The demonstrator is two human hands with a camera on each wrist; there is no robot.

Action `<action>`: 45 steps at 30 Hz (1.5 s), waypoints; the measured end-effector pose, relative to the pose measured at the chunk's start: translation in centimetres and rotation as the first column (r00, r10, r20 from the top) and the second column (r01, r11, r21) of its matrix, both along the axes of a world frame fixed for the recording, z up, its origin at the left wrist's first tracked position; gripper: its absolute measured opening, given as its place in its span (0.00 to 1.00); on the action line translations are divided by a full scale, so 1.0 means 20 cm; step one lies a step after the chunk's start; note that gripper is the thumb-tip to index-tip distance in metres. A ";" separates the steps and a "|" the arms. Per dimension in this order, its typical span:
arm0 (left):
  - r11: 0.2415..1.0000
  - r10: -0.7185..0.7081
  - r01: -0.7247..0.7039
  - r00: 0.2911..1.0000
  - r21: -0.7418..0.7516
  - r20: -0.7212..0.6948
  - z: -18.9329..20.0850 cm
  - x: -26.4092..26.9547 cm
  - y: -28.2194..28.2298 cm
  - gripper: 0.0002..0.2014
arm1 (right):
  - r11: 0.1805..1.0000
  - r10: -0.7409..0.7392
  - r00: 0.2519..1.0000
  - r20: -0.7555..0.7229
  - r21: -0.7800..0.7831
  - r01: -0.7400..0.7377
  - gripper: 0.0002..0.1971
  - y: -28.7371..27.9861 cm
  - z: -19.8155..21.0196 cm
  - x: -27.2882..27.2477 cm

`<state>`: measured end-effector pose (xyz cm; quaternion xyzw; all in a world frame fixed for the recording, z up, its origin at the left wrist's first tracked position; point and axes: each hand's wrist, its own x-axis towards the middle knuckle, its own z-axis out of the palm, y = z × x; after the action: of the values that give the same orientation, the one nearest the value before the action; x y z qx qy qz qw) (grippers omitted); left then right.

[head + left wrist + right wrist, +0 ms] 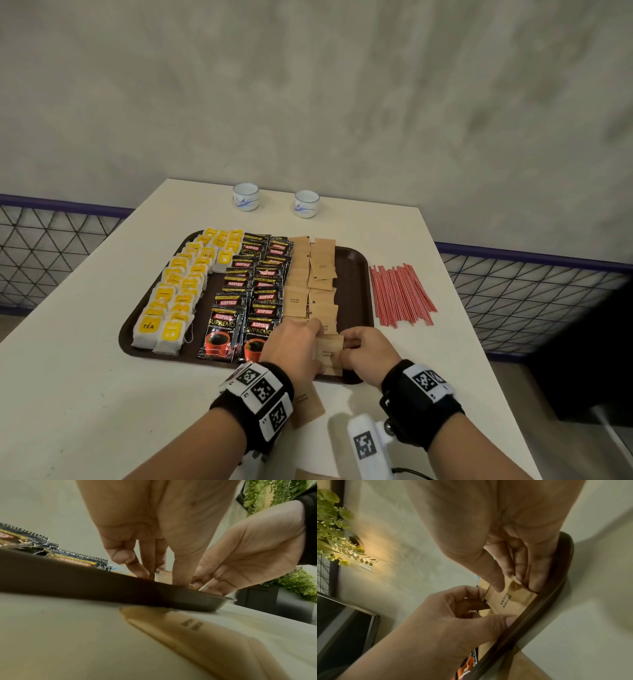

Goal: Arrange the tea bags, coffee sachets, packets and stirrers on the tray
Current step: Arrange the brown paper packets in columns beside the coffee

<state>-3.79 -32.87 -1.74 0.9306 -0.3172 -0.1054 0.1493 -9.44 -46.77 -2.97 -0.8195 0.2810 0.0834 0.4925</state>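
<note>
Two hands meet at near edge of brown tray. Brown sugar packet is pinched between left hand and right hand, fingers curled narrow round its edges, low over tray's near right corner. Tea bags, Kopiko coffee sachets and more packets are lined in columns on tray. Red stirrers are left on white table, beside tray's right rim. One packet is seen on table below wrists.

Both arms are bare. Each wrist wears a thick black band with white squares that have black dotted patterns; the other black band matches it.
</note>
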 end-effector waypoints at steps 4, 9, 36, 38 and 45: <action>0.998 -0.025 0.024 1.000 0.053 0.010 0.02 0.00 0.00 0.25 | 0.999 -0.034 0.999 0.031 -0.005 0.034 0.23 0.01 -0.01 0.01; 0.996 -0.023 0.025 1.000 0.088 -0.017 0.02 0.00 0.00 0.27 | 0.994 -0.077 0.995 0.071 0.084 0.071 0.23 0.00 0.00 -0.01; 0.987 -0.145 0.136 0.984 0.090 0.106 -0.02 0.03 0.03 0.22 | 0.910 -0.181 0.971 0.156 0.402 0.104 0.37 0.02 0.08 0.13; 0.987 -0.142 0.134 0.984 0.085 0.103 -0.02 0.04 0.03 0.21 | 0.892 -0.214 0.962 0.168 0.435 0.122 0.37 0.02 0.06 0.14; 0.988 -0.144 0.137 0.982 0.066 0.121 -0.02 0.03 0.03 0.22 | 0.854 -0.219 0.955 0.202 0.513 0.087 0.37 0.02 0.09 0.14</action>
<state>-3.15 -32.24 -2.12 0.9146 -0.3876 -0.0661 0.0946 -6.56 -46.36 -1.23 -0.6429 0.2493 0.0080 0.7242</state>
